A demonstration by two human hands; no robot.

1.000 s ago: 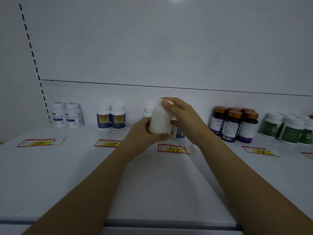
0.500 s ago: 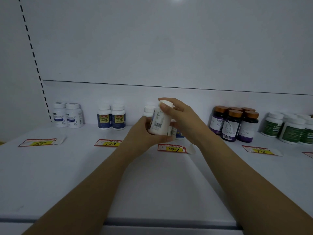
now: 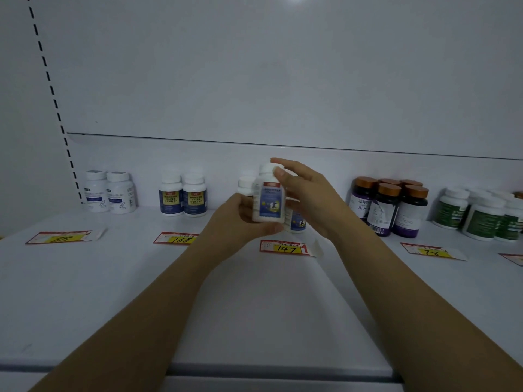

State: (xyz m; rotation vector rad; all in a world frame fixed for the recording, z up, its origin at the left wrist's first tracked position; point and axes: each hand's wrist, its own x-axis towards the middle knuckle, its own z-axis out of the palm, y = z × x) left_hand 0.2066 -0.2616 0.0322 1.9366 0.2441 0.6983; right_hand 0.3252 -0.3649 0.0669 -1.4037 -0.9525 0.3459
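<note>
I hold a small white bottle with a blue label and white cap upright above the white shelf. My left hand grips its lower part, thumb under the base. My right hand is at the bottle's right side, fingers reaching over the cap and thumb on the upper label. The blue label faces me. Two more bottles of the same kind stand behind: one to the left, one partly hidden by my hands.
Along the back wall stand two white bottles, two blue-labelled bottles, several dark bottles with copper caps and green-labelled white bottles. Price tags lie on the shelf, one reading 147.
The bottle has been turned in my hands: first its plain side, then a barcode, now the blue front label faces me. My right fingers have loosened at the cap.
</note>
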